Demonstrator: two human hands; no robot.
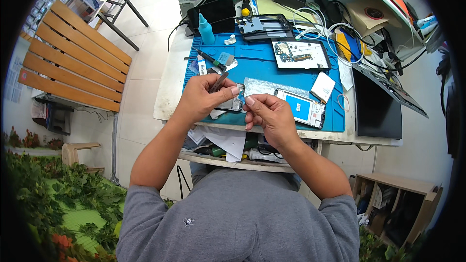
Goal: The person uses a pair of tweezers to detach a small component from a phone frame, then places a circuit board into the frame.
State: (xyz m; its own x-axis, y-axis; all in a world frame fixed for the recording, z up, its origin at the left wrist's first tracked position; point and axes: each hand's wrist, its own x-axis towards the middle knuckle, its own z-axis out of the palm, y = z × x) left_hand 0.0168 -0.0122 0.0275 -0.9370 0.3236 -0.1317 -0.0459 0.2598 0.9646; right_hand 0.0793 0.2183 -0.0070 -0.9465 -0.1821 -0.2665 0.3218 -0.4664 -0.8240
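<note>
Blue mat [262,60] covers your bench, with an opened phone [302,108] lying on it just right of your hands. Your left hand [206,98] is closed around dark tweezers [218,82] and also grips the left end of a small phone part [233,103]. Your right hand [268,114] pinches that part's right end between thumb and forefinger, above the mat's near edge. Farther back sit a teal bottle [206,29] and a tray [301,54] of parts.

Phone repair workshop: blue repair mat [264,60]
</note>
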